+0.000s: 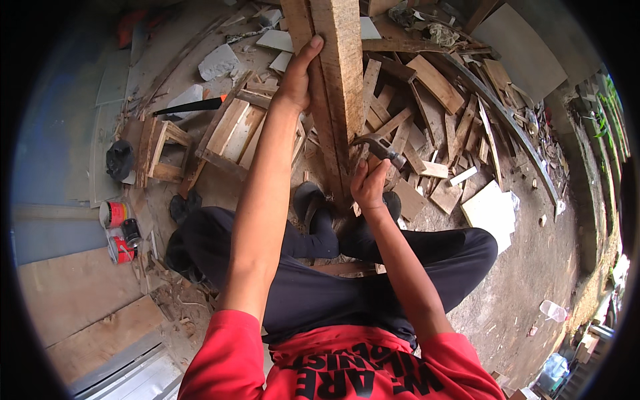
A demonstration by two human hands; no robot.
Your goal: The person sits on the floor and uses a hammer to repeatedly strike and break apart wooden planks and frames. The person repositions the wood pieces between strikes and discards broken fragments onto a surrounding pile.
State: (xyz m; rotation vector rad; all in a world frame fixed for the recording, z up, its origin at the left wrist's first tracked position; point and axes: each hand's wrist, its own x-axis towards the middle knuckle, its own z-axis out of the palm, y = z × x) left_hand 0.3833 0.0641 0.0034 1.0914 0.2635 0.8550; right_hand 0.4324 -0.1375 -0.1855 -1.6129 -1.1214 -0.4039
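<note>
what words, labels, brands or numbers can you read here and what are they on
Red shirt: large black lettering across the front; I don't copy printed words.
Upper red can and lower red can: label markings too small to read.
Hammer in the right hand: no lettering I can make out.

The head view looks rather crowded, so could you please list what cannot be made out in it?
In the head view:
- Upright timber: top end cut off by the upper edge.
- Left hand: fingers beyond the thumb hidden behind the timber.
- Claw hammer: handle mostly hidden by the right hand.
</note>
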